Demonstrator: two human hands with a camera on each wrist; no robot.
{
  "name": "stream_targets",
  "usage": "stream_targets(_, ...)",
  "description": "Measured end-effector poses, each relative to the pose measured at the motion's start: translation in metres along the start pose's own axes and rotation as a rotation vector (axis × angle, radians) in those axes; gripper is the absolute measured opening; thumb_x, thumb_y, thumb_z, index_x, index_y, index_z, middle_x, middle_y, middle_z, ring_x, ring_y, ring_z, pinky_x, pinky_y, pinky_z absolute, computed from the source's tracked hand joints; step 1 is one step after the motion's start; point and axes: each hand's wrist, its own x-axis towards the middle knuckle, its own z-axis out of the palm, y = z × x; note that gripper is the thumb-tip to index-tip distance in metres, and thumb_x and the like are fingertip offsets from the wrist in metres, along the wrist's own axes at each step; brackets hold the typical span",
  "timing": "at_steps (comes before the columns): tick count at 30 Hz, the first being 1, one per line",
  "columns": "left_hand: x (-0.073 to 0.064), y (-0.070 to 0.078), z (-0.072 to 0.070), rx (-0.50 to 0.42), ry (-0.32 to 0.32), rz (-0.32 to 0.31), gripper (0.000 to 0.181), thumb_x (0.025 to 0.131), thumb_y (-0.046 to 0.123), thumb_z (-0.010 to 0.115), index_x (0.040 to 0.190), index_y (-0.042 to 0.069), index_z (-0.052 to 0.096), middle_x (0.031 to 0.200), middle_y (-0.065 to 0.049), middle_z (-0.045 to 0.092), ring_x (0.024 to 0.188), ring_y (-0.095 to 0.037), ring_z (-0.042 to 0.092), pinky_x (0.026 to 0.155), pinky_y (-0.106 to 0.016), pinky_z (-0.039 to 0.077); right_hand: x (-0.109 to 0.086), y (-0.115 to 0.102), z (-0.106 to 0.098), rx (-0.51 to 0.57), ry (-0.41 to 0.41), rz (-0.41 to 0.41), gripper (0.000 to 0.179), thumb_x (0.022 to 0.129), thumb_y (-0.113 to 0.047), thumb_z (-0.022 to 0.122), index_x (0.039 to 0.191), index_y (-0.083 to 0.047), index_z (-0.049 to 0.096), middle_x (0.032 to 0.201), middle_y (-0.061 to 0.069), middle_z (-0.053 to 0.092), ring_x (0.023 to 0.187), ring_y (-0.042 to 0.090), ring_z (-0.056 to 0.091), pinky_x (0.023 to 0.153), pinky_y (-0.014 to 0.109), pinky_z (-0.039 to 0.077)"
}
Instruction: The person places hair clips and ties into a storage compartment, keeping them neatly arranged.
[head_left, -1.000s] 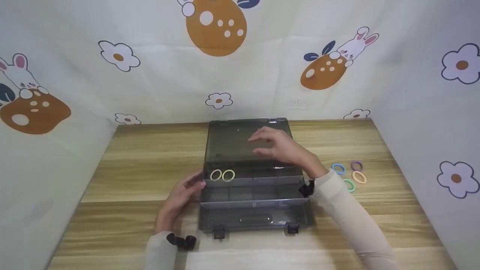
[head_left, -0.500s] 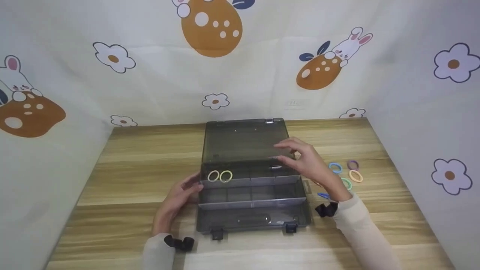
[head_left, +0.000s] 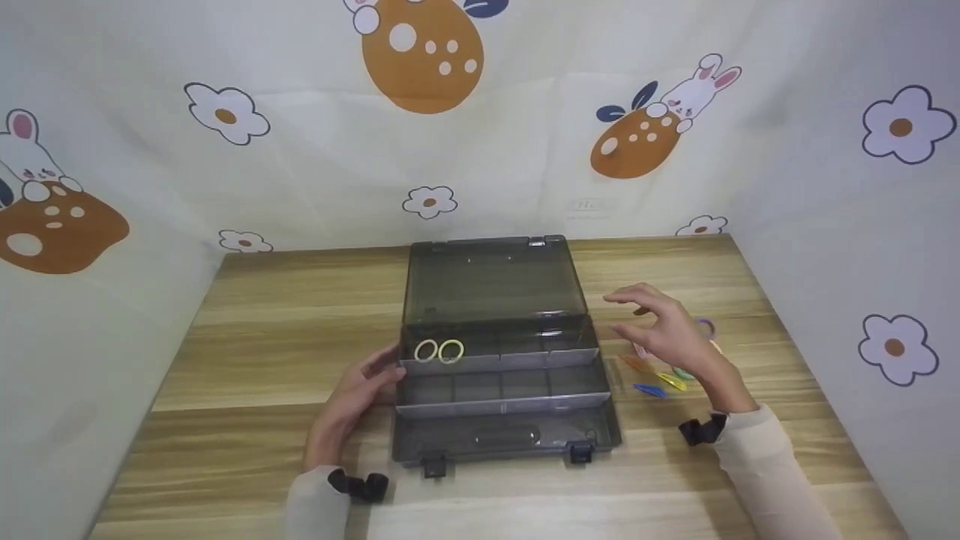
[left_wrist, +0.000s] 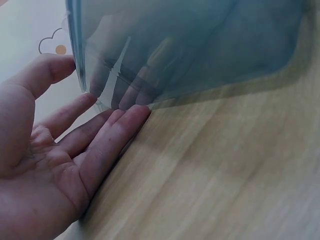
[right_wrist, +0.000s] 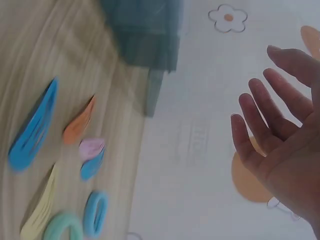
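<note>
A grey see-through compartment box [head_left: 502,382] lies on the table with its lid [head_left: 495,281] laid back. Two pale yellow hair ties, one hair tie [head_left: 426,350] beside another hair tie [head_left: 451,351], are in its back-left compartments. My left hand [head_left: 367,386] rests against the box's left side; in the left wrist view its fingers [left_wrist: 112,132] are fairly straight and the thumb touches the edge. To the right of the box, my right hand [head_left: 671,334] hovers with parted fingers and nothing between them. Below it lie hair clips: blue [head_left: 650,391], yellow [head_left: 671,381] and orange [head_left: 634,364].
Partly behind the right hand are more hair ties, including a purple hair tie [head_left: 706,328] and a green hair tie [right_wrist: 64,229]. The box's front latch [head_left: 433,466] hangs over the wooden table [head_left: 262,360]. A printed cloth [head_left: 315,150] stands behind.
My right hand has moved right, from above the lid to above the clips and ties. My left hand stays at the box's side. The view has shifted slightly.
</note>
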Motion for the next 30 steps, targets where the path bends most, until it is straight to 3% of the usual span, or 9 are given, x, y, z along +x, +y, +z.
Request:
stream_targets(4,0.001,-0.001,0.0,-0.002,-0.011,-0.005,0.056,0.093,0.01,0.067,0.145,0.001,0.049,0.151,-0.017,0.051,0.143,-0.031,0.045,0.116,-0.031,0.036,-0.009,0.018,-0.01,-0.028,0.01,0.007,0.04,0.088,-0.01,0.075,0.127,-0.017,0.069,0.128,0.007,0.066,0.118,0.024,0.059,0.094,0.05,0.052)
stream_targets(7,0.001,0.0,0.0,-0.003,-0.008,-0.006,0.056,0.093,0.009,0.066,0.145,0.0,0.049,0.151,-0.018,0.051,0.143,-0.031,0.045,0.116,-0.032,0.036,-0.014,0.031,-0.017,-0.045,0.023,0.015,0.039,0.088,-0.012,0.076,0.127,-0.016,0.069,0.128,0.007,0.066,0.118,0.02,0.059,0.093,0.049,0.053)
stream_targets(13,0.001,0.001,0.0,-0.007,-0.018,0.01,0.055,0.093,0.008,0.066,0.145,0.0,0.05,0.151,-0.017,0.051,0.143,-0.032,0.045,0.12,-0.041,0.031,-0.025,0.057,-0.03,-0.05,0.073,0.071,0.039,0.086,-0.008,0.077,0.124,-0.009,0.069,0.125,0.012,0.066,0.106,-0.008,0.052,0.087,0.025,0.051)
stream_targets(17,0.0,0.001,-0.001,-0.014,-0.016,0.002,0.055,0.093,0.008,0.067,0.145,0.001,0.05,0.151,-0.016,0.051,0.142,-0.032,0.045,0.119,-0.036,0.033,-0.029,0.072,-0.037,-0.016,0.095,0.103,0.038,0.086,-0.005,0.076,0.123,-0.002,0.069,0.123,0.019,0.064,0.097,-0.011,0.051,0.078,0.01,0.046)
stream_targets(23,0.0,0.001,-0.001,-0.023,-0.02,0.005,0.055,0.093,0.008,0.066,0.145,0.001,0.05,0.152,-0.016,0.05,0.142,-0.032,0.046,0.107,-0.017,0.038,-0.034,0.091,-0.049,0.003,0.101,0.159,0.037,0.088,-0.004,0.074,0.123,0.004,0.067,0.123,0.022,0.061,0.095,-0.01,0.052,0.077,0.005,0.046)
stream_targets(26,0.0,0.001,-0.001,-0.026,-0.02,0.007,0.055,0.093,0.008,0.067,0.145,0.001,0.05,0.152,-0.016,0.05,0.142,-0.031,0.046,0.102,-0.011,0.039,-0.035,0.1,-0.055,-0.023,0.083,0.216,0.038,0.09,-0.009,0.073,0.126,0.003,0.066,0.125,0.021,0.06,0.103,0.001,0.057,0.078,0.005,0.045)
stream_targets(30,0.001,0.001,-0.002,-0.021,-0.02,0.006,0.055,0.093,0.008,0.067,0.145,0.001,0.05,0.151,-0.016,0.051,0.143,-0.03,0.045,0.108,-0.017,0.038,-0.037,0.109,-0.064,-0.053,0.038,0.277,0.042,0.093,-0.017,0.071,0.13,0.002,0.063,0.131,0.024,0.058,0.113,0.034,0.061,0.079,0.009,0.047)
